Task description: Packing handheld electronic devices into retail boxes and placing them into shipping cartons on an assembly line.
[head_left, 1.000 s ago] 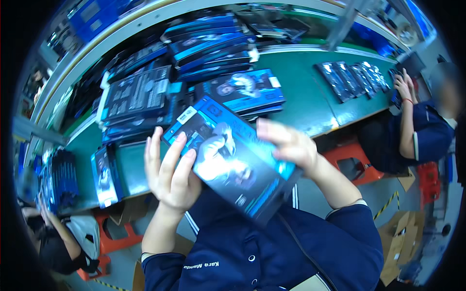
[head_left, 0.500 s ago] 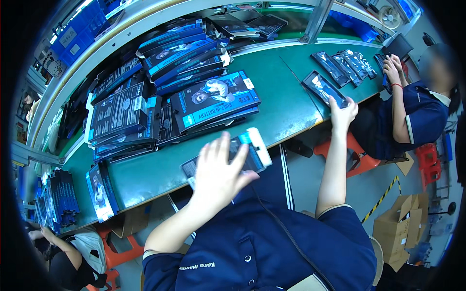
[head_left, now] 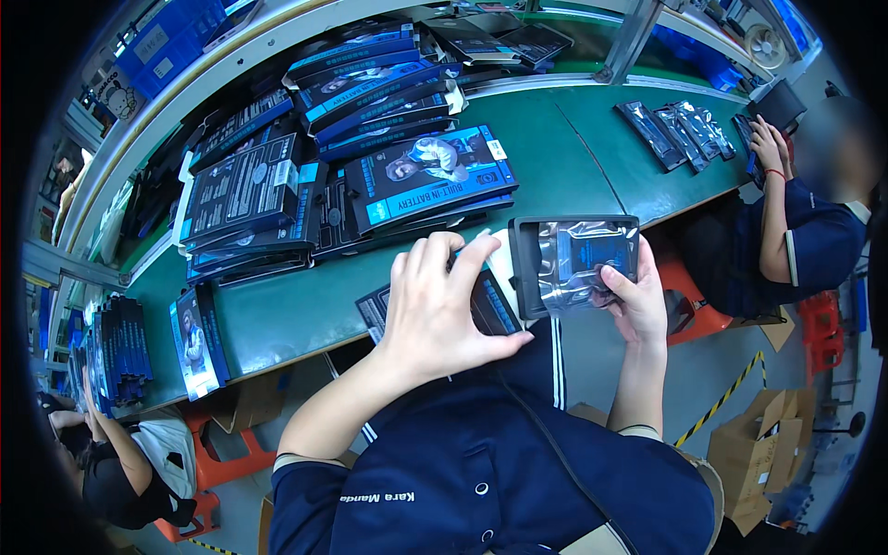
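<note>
My left hand point(head_left: 430, 310) lies over a slim dark cardboard box point(head_left: 494, 305), its fingers curled along the far side and the thumb stretched toward the near corner. That box sits at the table's front edge, its white end flap standing out to the right. In my right hand point(head_left: 640, 298) is a black tray point(head_left: 525, 270) with a clear plastic bag point(head_left: 578, 264) inside. The thumb presses on the bag, and the fingers pass behind the tray. What the bag contains looks dark, with small blue print. The tray is right beside the box's flap end.
Stacked black-and-blue boxes point(head_left: 421, 180) cover the far middle of the green table point(head_left: 564, 171). More boxes point(head_left: 196, 342) stand at the left. Several bagged trays point(head_left: 652, 137) lie far right, near a co-worker point(head_left: 800, 213). Orange stools point(head_left: 231, 458) and open cartons point(head_left: 754, 444) are on the floor.
My right hand has lifted the black tray from the right side of the table and brought it left to the box. My left hand has stayed on the box, its fingers now more curled.
</note>
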The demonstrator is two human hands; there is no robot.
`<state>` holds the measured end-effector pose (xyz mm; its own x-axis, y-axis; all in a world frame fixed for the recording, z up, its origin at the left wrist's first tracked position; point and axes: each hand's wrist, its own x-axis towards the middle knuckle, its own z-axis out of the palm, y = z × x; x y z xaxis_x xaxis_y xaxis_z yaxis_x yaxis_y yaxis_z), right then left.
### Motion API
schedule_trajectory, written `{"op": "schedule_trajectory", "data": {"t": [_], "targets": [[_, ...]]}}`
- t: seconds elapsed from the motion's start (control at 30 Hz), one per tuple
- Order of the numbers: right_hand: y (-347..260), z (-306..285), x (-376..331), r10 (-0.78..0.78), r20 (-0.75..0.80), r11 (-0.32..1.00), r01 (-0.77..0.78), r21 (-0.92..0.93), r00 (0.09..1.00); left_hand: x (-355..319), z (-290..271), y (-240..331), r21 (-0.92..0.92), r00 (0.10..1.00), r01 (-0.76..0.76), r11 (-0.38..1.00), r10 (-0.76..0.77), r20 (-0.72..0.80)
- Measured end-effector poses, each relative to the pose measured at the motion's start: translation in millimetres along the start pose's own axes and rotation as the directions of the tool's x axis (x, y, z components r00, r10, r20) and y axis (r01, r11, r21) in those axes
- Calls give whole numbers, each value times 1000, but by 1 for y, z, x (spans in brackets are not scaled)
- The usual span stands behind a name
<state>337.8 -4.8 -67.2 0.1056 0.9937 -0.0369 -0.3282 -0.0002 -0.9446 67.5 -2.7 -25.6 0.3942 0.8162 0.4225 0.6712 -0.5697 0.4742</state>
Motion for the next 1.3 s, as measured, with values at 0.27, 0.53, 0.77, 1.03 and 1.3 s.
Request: {"op": "schedule_trajectory", "data": {"t": [0.27,0.53,0.77,1.03,1.3], "targets": [[45,23,-3,319,354,830,-439,343,879,-1,-16,-13,-292,940,-270,918,186,-285],[-26,72,2,-414,140,910,407,79,899,-16,-52,-14,-136,984,-120,983,100,-149],[-72,78,10,-333,361,912,395,-112,871,-18,-64,-3,55,991,-98,994,103,-88],[-64,161,-5,-401,597,401,719,-568,695,-1,-26,-6,114,833,-49,992,104,-544],[-55,185,25,-596,754,81,955,-287,277,2,6,-31,-181,612,-89,979,-90,-786]]}}
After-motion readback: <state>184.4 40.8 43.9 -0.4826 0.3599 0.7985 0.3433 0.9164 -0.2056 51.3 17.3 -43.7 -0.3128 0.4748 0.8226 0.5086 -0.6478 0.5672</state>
